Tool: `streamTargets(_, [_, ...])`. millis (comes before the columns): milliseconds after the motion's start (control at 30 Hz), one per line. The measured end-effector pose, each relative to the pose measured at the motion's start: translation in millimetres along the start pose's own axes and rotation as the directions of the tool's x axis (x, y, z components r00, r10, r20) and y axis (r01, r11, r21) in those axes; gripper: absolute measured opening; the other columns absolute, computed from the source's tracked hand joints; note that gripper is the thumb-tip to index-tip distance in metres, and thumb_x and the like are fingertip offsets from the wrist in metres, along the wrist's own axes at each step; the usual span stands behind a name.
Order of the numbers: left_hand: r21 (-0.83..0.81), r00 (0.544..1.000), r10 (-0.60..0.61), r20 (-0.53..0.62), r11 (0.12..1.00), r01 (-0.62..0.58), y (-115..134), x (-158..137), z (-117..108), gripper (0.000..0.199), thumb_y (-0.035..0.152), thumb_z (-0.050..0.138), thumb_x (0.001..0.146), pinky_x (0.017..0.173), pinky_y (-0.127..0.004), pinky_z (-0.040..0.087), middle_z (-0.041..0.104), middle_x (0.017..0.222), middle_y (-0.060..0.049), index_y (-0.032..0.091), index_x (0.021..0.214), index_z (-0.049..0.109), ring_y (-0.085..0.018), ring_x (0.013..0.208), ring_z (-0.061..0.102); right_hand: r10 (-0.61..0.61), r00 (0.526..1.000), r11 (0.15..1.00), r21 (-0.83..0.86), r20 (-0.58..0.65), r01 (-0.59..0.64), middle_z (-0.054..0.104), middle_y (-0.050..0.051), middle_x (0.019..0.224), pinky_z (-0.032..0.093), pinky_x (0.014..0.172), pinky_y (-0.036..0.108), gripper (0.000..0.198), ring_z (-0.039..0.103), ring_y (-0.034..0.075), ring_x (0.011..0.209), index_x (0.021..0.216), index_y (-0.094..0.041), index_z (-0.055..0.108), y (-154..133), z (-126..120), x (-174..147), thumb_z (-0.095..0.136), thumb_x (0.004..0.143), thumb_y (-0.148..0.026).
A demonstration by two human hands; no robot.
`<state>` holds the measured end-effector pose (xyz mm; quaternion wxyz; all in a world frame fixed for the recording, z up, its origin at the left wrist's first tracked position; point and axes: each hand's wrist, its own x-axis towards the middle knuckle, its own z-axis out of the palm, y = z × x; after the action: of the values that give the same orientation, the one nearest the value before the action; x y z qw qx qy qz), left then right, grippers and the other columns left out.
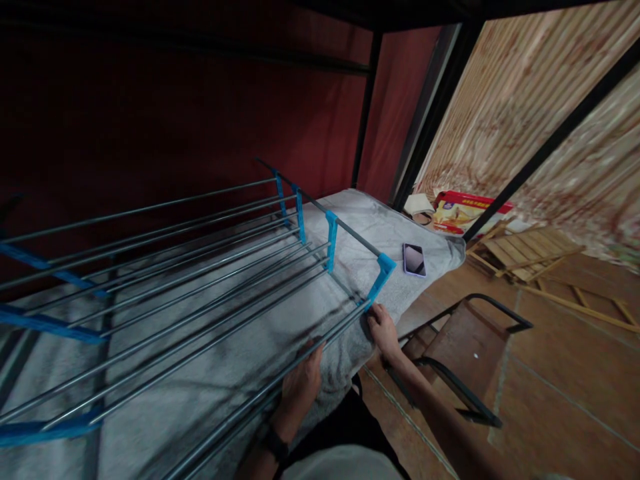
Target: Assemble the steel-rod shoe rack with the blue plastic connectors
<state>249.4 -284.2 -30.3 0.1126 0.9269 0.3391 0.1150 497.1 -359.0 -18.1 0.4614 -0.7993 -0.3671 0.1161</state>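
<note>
A rack [225, 287] of thin grey metal tubes joined by blue plastic brackets lies across a grey cloth on a bed. My left hand [303, 377] is wrapped around the rack's near tubes, its fingers partly hidden behind them. Farther right, my right hand [383, 327] has its fingers curled at the lower end of the corner blue bracket [383, 279], where the near tubes meet it. A dark band is on my left wrist.
On the cloth [360, 247] beyond the rack lies a phone [415, 259]. A brown chair [463, 347] with black armrests stands on the tiled floor at right. Behind it are a folded wooden piece [530, 250] and a red-yellow box [463, 212]. Black bed posts [367, 113] rise at the back.
</note>
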Motion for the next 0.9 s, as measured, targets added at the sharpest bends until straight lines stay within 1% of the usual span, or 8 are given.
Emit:
streamTargets(133, [0.010, 0.998, -0.030, 0.062, 1.000, 0.029, 2.6, 0.8, -5.3, 0.054, 0.003, 0.035, 0.099, 0.099, -0.030, 0.058, 0.072, 0.134, -0.007, 0.021, 0.141, 0.063, -0.021, 0.116, 0.072, 0.006, 1.000, 1.000, -0.016, 0.015, -0.005, 0.065, 0.007, 0.102, 0.048, 0.094, 0.035, 0.036, 0.061, 0.023, 0.100, 0.105, -0.023, 0.069, 0.5, -0.3, -1.0, 0.046, 0.078, -0.020])
streamTargets(267, [0.018, 0.995, -0.041, 0.094, 0.999, 0.039, 3.3, 0.1, -6.3, 0.054, 0.003, 0.038, 0.097, 0.102, -0.030, 0.056, 0.068, 0.139, -0.008, 0.021, 0.142, 0.062, -0.022, 0.122, 0.069, 0.002, 1.000, 1.000, -0.026, 0.025, -0.001, 0.065, 0.007, 0.101, 0.049, 0.094, 0.034, 0.036, 0.061, 0.023, 0.100, 0.105, -0.023, 0.069, 0.4, -1.2, -1.8, 0.045, 0.078, -0.020])
streamTargets(333, [0.020, 0.994, -0.046, 0.099, 0.999, 0.045, 3.5, -0.6, -6.4, 0.054, 0.004, 0.038, 0.097, 0.101, -0.029, 0.057, 0.068, 0.140, -0.007, 0.022, 0.143, 0.062, -0.022, 0.121, 0.069, -0.006, 1.000, 1.000, -0.027, 0.029, 0.007, 0.065, 0.007, 0.101, 0.049, 0.095, 0.035, 0.035, 0.061, 0.023, 0.100, 0.104, -0.023, 0.069, 0.3, -1.9, -2.1, 0.045, 0.078, -0.020])
streamTargets(467, [-0.002, 0.998, -0.030, 0.054, 1.000, 0.030, 4.2, -1.7, -5.6, 0.054, 0.004, 0.036, 0.098, 0.098, -0.031, 0.060, 0.073, 0.132, -0.008, 0.022, 0.142, 0.063, -0.022, 0.112, 0.074, -0.004, 0.999, 0.999, -0.036, 0.037, 0.005, 0.065, 0.007, 0.098, 0.049, 0.093, 0.036, 0.032, 0.061, 0.023, 0.098, 0.100, -0.022, 0.068, -0.1, -3.4, -2.9, 0.045, 0.078, -0.021])
streamTargets(633, [-0.045, 0.999, -0.008, -0.040, 0.999, 0.006, 3.9, -0.6, -0.4, 0.049, 0.006, 0.039, 0.097, 0.095, -0.036, 0.061, 0.075, 0.125, -0.010, 0.021, 0.136, 0.066, -0.025, 0.110, 0.074, -0.007, 0.999, 1.000, -0.029, 0.040, 0.009, 0.065, 0.006, 0.099, 0.048, 0.092, 0.038, 0.031, 0.060, 0.024, 0.098, 0.099, -0.023, 0.068, -1.6, -4.3, -1.6, 0.045, 0.078, -0.023])
streamTargets(767, [-0.085, 0.997, -0.054, -0.046, 0.995, 0.050, 12.5, -3.3, -5.6, 0.054, 0.003, 0.043, 0.092, 0.097, -0.035, 0.059, 0.074, 0.128, -0.007, 0.024, 0.135, 0.066, -0.025, 0.116, 0.071, -0.012, 0.999, 1.000, -0.015, 0.045, 0.013, 0.065, 0.007, 0.100, 0.047, 0.093, 0.041, 0.033, 0.059, 0.027, 0.098, 0.103, -0.022, 0.067, 1.8, -7.0, -2.9, 0.048, 0.077, -0.030])
streamTargets(833, [-0.106, 0.997, -0.076, -0.016, 0.992, 0.074, 20.1, -6.1, -12.4, 0.056, 0.002, 0.043, 0.090, 0.099, -0.033, 0.057, 0.071, 0.133, -0.006, 0.026, 0.136, 0.063, -0.024, 0.121, 0.067, -0.005, 0.998, 1.000, -0.014, 0.061, 0.006, 0.065, 0.009, 0.102, 0.046, 0.094, 0.042, 0.034, 0.058, 0.028, 0.100, 0.101, -0.021, 0.066, 8.0, -10.3, -5.7, 0.049, 0.076, -0.037])
streamTargets(900, [-0.121, 0.997, -0.069, 0.042, 0.990, 0.073, 25.5, -6.7, -19.9, 0.051, 0.007, 0.043, 0.093, 0.096, -0.032, 0.056, 0.070, 0.135, -0.006, 0.026, 0.137, 0.061, -0.022, 0.118, 0.067, 0.013, 0.997, 0.998, -0.055, 0.083, -0.008, 0.062, 0.008, 0.098, 0.045, 0.091, 0.043, 0.034, 0.058, 0.028, 0.096, 0.097, -0.020, 0.064, 17.6, -13.2, -6.5, 0.048, 0.077, -0.043])
